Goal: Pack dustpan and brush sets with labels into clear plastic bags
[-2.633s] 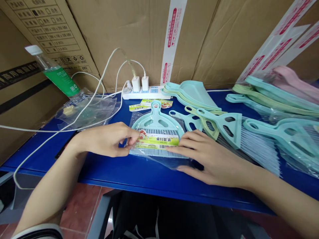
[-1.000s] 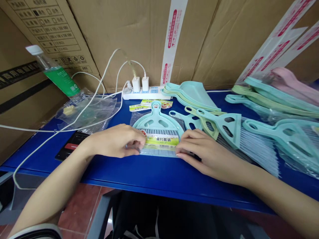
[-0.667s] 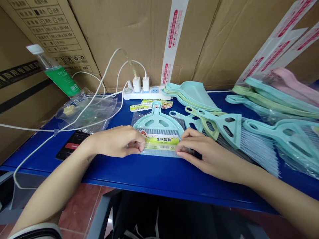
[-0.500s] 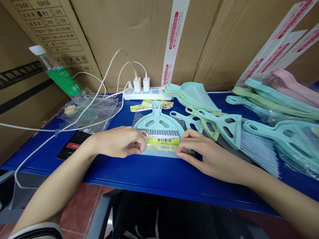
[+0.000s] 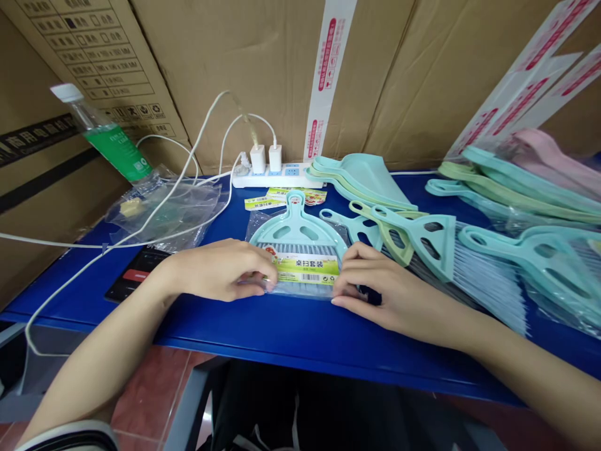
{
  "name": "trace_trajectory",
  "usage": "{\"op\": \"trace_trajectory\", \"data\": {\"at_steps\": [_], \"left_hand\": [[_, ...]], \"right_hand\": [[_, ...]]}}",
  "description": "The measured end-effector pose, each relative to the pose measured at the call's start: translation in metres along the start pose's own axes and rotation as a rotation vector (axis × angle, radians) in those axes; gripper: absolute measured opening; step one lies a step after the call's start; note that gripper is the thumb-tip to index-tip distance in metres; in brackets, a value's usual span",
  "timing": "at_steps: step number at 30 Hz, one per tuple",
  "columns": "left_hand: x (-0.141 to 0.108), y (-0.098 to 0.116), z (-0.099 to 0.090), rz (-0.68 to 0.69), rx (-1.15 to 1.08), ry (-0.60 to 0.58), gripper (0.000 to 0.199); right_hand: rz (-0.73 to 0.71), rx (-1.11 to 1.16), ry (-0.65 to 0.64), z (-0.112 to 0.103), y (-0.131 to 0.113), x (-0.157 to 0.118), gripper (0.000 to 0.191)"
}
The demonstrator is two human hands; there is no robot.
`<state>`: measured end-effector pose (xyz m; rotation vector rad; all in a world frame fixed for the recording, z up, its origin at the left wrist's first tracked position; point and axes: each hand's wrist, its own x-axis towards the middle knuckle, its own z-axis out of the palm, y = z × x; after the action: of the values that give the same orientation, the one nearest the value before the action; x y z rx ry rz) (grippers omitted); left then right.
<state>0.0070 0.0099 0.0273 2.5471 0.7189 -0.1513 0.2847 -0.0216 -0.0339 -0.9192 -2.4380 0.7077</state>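
Between my hands lies a light-blue dustpan and brush set (image 5: pixel 300 227) inside a clear plastic bag (image 5: pixel 300 290), its handle pointing away from me. A yellow-green label card (image 5: pixel 307 268) covers part of the bristles. My left hand (image 5: pixel 230 269) pinches the bag's near left corner between thumb and curled fingers. At the near right corner, my right hand (image 5: pixel 370 279) has its thumb and fingers closed on the bag edge.
Loose brushes (image 5: pixel 434 247) and stacked dustpans (image 5: pixel 361 178) lie to the right and behind. Bagged sets (image 5: pixel 539 250) fill the far right. A power strip (image 5: pixel 282 175), label cards (image 5: pixel 265 202), bottle (image 5: pixel 110 141), phone (image 5: pixel 136 274) and white cables surround the left and back.
The bag's near edge now lies flatter, and more of the label card shows, including its barcode. Both hands stay at the corners; my left hand has shifted slightly.
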Motion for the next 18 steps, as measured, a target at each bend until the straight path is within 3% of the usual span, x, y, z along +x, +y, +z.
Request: {"op": "trace_trajectory", "data": {"at_steps": [18], "left_hand": [[0.001, -0.003, 0.004, -0.033, 0.047, 0.02, 0.015]], "right_hand": [[0.032, -0.053, 0.009, -0.002, -0.006, 0.0, 0.026]]}}
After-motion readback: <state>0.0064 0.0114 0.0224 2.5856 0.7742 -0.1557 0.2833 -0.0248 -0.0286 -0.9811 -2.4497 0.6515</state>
